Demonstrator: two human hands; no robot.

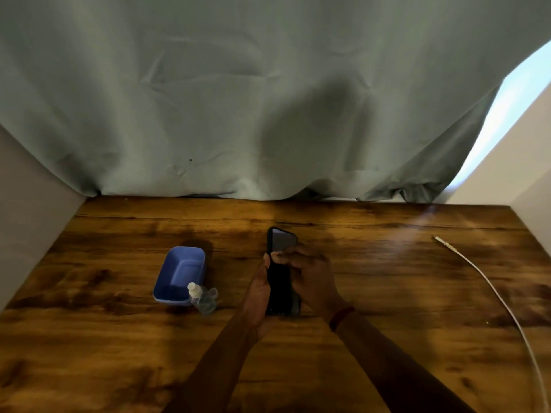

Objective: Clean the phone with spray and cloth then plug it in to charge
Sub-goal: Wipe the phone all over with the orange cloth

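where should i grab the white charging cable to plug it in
Pinch the white cable from above at the ribbed sleeve just behind its plug, lying flat on the table at far right. The right hand is nearer; the rest is limp cord and would likely let the plug droop.

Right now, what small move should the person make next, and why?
Probably wipe the right hand down the black slab phone, which the left hand grips by its edge; the small clear spray bottle stands set down, and the white charging cable lies unplugged far right.
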